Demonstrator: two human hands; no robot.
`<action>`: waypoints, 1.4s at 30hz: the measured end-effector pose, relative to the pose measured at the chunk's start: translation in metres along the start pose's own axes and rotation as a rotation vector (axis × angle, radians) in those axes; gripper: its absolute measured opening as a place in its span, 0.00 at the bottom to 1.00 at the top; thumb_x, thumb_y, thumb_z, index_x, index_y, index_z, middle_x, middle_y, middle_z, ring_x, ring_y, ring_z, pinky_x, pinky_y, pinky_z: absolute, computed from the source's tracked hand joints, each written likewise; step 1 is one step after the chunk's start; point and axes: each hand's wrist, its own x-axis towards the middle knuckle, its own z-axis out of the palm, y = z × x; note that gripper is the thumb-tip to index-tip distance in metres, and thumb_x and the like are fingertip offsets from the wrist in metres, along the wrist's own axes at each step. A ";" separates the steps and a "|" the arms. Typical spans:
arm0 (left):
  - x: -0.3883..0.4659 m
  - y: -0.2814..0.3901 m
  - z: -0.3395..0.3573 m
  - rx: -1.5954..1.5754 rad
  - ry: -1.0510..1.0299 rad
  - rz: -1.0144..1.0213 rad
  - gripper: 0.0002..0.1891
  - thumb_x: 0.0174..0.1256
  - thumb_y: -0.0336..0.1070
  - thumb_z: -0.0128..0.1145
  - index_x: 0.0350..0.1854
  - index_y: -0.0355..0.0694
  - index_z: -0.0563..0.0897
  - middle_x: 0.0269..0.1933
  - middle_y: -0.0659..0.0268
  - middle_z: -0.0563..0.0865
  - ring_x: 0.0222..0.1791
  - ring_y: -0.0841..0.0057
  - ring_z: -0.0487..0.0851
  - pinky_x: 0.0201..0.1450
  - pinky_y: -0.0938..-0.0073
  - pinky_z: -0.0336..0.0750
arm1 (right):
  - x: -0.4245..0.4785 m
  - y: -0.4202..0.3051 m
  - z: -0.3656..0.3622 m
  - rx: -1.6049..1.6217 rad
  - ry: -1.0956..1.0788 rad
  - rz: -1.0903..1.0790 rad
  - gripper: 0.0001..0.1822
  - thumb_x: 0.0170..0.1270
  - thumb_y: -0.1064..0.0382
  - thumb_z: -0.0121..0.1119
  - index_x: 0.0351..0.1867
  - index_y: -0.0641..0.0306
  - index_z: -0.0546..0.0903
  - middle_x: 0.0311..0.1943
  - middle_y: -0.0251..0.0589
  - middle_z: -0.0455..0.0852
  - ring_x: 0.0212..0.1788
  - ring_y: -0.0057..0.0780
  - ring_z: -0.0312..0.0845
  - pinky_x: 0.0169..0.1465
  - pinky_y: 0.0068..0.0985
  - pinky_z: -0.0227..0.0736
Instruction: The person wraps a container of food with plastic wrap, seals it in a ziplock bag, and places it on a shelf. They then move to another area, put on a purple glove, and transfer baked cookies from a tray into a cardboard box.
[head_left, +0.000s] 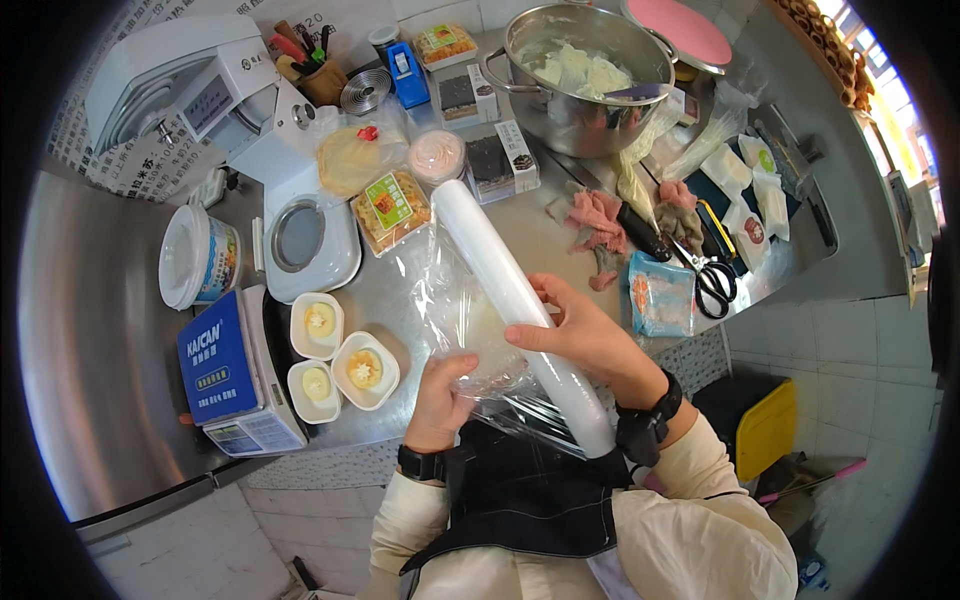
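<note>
A long white roll of plastic wrap (491, 262) slants across the middle, and my right hand (577, 337) grips it around its lower half, thumb on top. Clear film runs off the roll to the left. My left hand (441, 401) pinches that film over a pale, flat, roundish item (487, 341); glare and creases hide what it is. To the left of my left hand stand three white cups, the nearest cup (365, 371) with a yellow filling and a piped cream dollop.
A planetary mixer (247, 97) and a boxed kitchen scale (240, 375) stand left. Behind are a clear food box (391, 211), a pink-topped tub (437, 157) and a steel pot (585, 82) of cream. Scissors (712, 281), a knife (641, 232) and pink cloths (598, 221) lie right.
</note>
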 end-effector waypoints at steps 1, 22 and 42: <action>0.001 -0.004 -0.001 -0.037 0.002 0.022 0.31 0.58 0.26 0.51 0.67 0.32 0.61 0.59 0.52 0.76 0.60 0.57 0.75 0.61 0.57 0.73 | 0.000 -0.006 -0.003 -0.001 -0.037 0.055 0.38 0.51 0.54 0.72 0.59 0.72 0.68 0.46 0.50 0.80 0.47 0.34 0.78 0.49 0.28 0.74; -0.017 -0.007 -0.007 -0.109 -0.124 0.185 0.45 0.42 0.38 0.58 0.68 0.31 0.57 0.61 0.44 0.72 0.55 0.44 0.77 0.49 0.44 0.80 | 0.001 -0.044 -0.006 0.046 -0.244 0.189 0.33 0.51 0.59 0.73 0.56 0.74 0.72 0.44 0.39 0.80 0.45 0.25 0.74 0.51 0.23 0.68; -0.005 -0.001 -0.006 0.151 -0.017 0.330 0.34 0.72 0.50 0.47 0.71 0.32 0.54 0.67 0.53 0.67 0.67 0.64 0.67 0.68 0.64 0.63 | -0.014 -0.034 -0.004 0.459 -0.228 0.093 0.34 0.61 0.53 0.63 0.64 0.63 0.64 0.49 0.38 0.77 0.48 0.26 0.75 0.46 0.25 0.75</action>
